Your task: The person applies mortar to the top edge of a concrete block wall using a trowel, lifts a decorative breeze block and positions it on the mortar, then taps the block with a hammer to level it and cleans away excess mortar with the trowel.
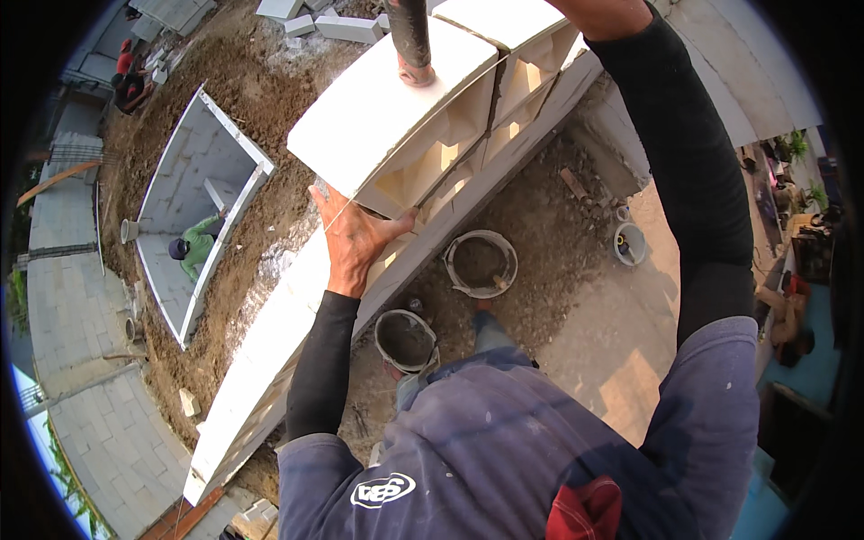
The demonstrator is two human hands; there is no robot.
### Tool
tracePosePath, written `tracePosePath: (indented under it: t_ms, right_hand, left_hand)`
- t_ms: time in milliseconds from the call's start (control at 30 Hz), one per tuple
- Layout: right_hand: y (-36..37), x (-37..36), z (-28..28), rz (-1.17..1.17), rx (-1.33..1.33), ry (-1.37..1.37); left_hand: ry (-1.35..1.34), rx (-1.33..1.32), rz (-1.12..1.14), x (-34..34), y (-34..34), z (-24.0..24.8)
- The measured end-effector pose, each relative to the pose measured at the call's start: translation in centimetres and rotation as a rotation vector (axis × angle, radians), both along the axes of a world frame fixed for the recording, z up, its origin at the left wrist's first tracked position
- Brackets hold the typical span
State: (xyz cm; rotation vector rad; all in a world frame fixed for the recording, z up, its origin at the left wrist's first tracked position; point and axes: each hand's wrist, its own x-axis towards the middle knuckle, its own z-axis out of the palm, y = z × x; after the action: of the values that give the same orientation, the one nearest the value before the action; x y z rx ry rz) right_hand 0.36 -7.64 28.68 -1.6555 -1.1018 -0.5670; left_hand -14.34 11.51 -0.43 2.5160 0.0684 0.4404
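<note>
A large pale block sits on top of a white block wall, behind another block in the same row. Against the block's near end, my left hand is spread, thumb apart from the fingers. A thin string passes by this hand. Touching the block's top is a dark cylindrical tool with a worn reddish end; its upper part is out of view. My right hand is raised at the top edge. Its fingers are cut off, so I cannot see whether it holds the tool.
Below me are two mortar buckets and a smaller bucket. Beyond the wall, a person in green works inside a white-walled enclosure. Loose blocks lie on bare soil. Two more people are farther off.
</note>
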Motion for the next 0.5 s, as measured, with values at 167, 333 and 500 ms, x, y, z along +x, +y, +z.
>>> tracePosePath:
  t_ms: [167, 333, 500]
  right_hand:
    - [0.4, 1.8, -2.0, 0.148, 0.089, -0.042]
    - [0.7, 1.7, -1.6, 0.150, 0.074, -0.055]
    - [0.3, 1.6, -1.4, 0.130, 0.071, -0.041]
  left_hand:
    - [0.037, -0.024, -0.024, -0.4, 0.2, 0.5]
    - [0.068, -0.055, -0.048, -0.3, 1.3, -1.0]
    - [0.105, -0.097, -0.053, -0.3, 0.8, -0.6]
